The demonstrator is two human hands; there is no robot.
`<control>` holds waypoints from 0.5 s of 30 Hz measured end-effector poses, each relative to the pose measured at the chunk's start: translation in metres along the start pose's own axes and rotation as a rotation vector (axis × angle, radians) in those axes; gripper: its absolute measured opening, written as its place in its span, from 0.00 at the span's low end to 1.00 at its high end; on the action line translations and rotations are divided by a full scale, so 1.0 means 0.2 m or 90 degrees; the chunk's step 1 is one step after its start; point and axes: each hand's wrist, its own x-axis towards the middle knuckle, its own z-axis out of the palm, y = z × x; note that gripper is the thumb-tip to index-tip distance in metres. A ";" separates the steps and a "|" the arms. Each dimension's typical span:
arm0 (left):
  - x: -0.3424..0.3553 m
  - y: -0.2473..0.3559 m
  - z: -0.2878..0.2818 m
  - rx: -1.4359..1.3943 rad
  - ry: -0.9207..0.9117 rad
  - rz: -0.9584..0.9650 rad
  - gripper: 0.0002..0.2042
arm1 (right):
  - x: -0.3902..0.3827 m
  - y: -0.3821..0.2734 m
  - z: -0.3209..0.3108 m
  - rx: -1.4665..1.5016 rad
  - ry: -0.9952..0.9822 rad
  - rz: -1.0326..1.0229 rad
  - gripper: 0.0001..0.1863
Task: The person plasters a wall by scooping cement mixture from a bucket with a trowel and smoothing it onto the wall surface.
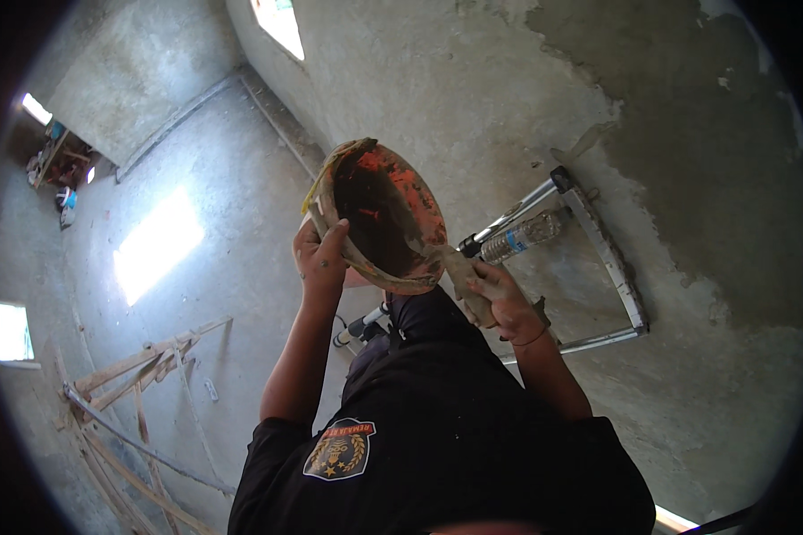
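Note:
My left hand [321, 259] grips the rim of a worn red-orange pan [393, 214], tilted on its side and smeared inside with dark wet mortar. My right hand [506, 305] is closed on a mortar-caked trowel [459, 272] whose blade reaches the pan's lower edge. Both hands are raised in front of my dark shirt, close to a grey plastered wall [687, 178]. Part of the trowel's handle is hidden inside my fist.
A metal ladder frame [608, 254] stands below me with a plastic water bottle [526, 234] lying on it. Loose wooden planks [134, 374] lie on the concrete floor at lower left. Clutter [58, 169] sits in the far corner. Bright window openings [278, 22] are in the walls.

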 end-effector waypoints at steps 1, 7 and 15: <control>0.00 0.01 -0.01 0.068 0.013 0.022 0.09 | -0.01 -0.02 0.03 -0.045 0.017 -0.051 0.23; 0.01 0.01 0.05 -0.029 0.062 0.037 0.06 | -0.02 0.00 0.08 0.002 0.081 -0.147 0.21; 0.09 0.04 0.16 -0.099 0.035 -0.024 0.10 | -0.01 -0.10 0.12 -0.070 0.081 -0.316 0.14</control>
